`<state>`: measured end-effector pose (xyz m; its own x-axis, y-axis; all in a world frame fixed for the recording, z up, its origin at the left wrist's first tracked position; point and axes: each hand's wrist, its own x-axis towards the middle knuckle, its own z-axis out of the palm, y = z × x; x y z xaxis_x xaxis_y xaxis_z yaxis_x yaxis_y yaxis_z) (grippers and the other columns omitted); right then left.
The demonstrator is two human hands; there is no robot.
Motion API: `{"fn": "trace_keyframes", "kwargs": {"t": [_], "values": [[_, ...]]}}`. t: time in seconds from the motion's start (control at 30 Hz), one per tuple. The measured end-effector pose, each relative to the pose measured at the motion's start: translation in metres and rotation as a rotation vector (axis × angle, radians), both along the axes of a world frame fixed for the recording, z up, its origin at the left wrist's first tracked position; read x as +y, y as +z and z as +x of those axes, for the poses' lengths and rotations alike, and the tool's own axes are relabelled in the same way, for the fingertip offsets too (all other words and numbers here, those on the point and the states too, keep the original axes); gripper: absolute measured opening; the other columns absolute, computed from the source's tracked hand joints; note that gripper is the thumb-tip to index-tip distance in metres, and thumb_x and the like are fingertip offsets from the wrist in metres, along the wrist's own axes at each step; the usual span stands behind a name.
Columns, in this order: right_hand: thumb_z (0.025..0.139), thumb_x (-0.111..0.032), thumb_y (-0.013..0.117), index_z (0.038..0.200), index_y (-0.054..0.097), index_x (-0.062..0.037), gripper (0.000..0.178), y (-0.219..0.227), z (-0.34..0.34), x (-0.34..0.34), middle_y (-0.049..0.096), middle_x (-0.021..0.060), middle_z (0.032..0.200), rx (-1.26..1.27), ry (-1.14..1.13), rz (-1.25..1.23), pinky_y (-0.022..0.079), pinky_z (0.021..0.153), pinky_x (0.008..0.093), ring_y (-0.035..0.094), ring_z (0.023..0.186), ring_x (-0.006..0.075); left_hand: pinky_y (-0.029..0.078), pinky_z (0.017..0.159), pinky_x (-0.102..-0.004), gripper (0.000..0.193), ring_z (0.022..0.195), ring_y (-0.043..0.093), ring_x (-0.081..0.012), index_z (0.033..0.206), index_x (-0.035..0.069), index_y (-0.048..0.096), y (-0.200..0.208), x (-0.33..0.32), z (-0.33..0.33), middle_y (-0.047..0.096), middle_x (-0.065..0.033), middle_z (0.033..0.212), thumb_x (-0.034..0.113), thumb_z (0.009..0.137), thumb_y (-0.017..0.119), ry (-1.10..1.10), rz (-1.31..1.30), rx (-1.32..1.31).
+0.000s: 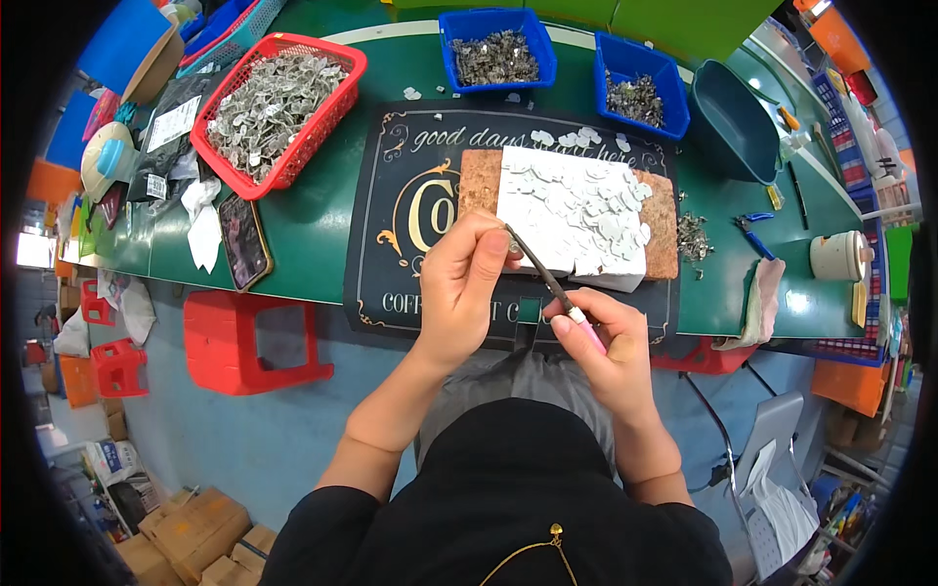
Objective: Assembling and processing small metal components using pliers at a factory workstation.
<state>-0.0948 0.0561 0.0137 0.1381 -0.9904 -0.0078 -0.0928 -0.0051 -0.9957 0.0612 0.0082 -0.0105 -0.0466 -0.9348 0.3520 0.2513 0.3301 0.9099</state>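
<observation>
My left hand (459,288) is closed in a pinch on a small greyish metal piece (513,250), mostly hidden by the fingers. In my right hand (618,354) is a slim dark rod-shaped tool (538,266) with a white collar and a pink handle. Its tip meets the piece at my left fingertips. Just beyond both hands lies a white block (532,210), its top scattered with many thin, pale flat pieces (606,200). Brown, rough-faced slabs (661,220) show at its sides. Underneath is a black printed mat (376,234).
A red basket (357,73) of small metal pieces stands at the left, near a phone (244,242). Two blue bins, one at back centre (449,59), hold more pieces. At the right are a dark green tub (728,127), pliers (754,234), a cloth (762,303) and a white jar (837,258).
</observation>
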Motion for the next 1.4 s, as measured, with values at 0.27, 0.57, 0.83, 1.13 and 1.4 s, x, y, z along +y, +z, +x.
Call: {"fn": "trace_keyframes", "kwargs": {"t": [0.27, 0.57, 0.83, 1.13, 1.4], "values": [[0.081, -0.007, 0.058, 0.085, 0.059, 0.0041, 0.012, -0.005, 0.002, -0.002, 0.054, -0.0006, 0.071, 0.011, 0.016, 0.04, 0.032, 0.052, 0.0181, 0.042, 0.061, 0.0027, 0.041, 0.065, -0.0233, 0.024, 0.071, 0.05, -0.0111, 0.086, 0.0, 0.049, -0.007, -0.002, 0.006, 0.052, -0.0069, 0.078, 0.02, 0.095, 0.04, -0.026, -0.012, -0.047], [0.083, -0.012, 0.055, 0.085, 0.059, 0.0033, 0.016, -0.006, -0.011, -0.002, 0.051, 0.0021, 0.068, -0.159, 0.227, 0.241, 0.028, 0.046, 0.0194, 0.039, 0.053, 0.004, 0.043, 0.074, -0.0281, 0.028, 0.078, 0.055, -0.0162, 0.09, -0.002, 0.049, -0.008, 0.0, 0.004, 0.054, -0.0104, 0.084, 0.025, 0.095, 0.041, -0.275, 0.08, 0.241], [0.087, -0.024, 0.052, 0.083, 0.052, -0.0012, 0.023, -0.034, -0.009, 0.003, 0.035, -0.0001, 0.064, -1.278, 0.578, 1.132, 0.025, 0.041, 0.0175, 0.034, 0.056, 0.0077, 0.042, 0.066, -0.0301, 0.028, 0.069, 0.051, -0.0182, 0.086, -0.001, 0.047, -0.009, 0.009, -0.001, 0.05, -0.0099, 0.074, 0.024, 0.095, 0.039, -0.187, 0.162, 0.228], [0.081, -0.009, 0.059, 0.091, 0.058, 0.0032, 0.016, 0.016, -0.129, 0.003, 0.054, 0.0005, 0.074, 0.359, -0.468, 0.061, 0.033, 0.054, 0.0187, 0.042, 0.063, 0.0033, 0.046, 0.056, -0.0301, 0.018, 0.06, 0.061, -0.0209, 0.096, 0.002, 0.062, 0.044, -0.136, 0.004, 0.061, -0.0132, 0.066, 0.004, 0.08, 0.054, -0.052, -0.356, -1.167], [0.074, -0.007, 0.062, 0.088, 0.056, 0.0038, 0.018, -0.003, -0.165, -0.022, 0.047, 0.0096, 0.069, 0.75, -0.512, 0.002, 0.036, 0.054, 0.0271, 0.045, 0.059, 0.0174, 0.045, 0.046, -0.0315, 0.021, 0.054, 0.061, -0.0211, 0.095, 0.01, 0.059, 0.003, -0.189, -0.014, 0.058, -0.006, 0.059, 0.013, 0.075, 0.055, 0.01, -0.731, -1.833]]}}
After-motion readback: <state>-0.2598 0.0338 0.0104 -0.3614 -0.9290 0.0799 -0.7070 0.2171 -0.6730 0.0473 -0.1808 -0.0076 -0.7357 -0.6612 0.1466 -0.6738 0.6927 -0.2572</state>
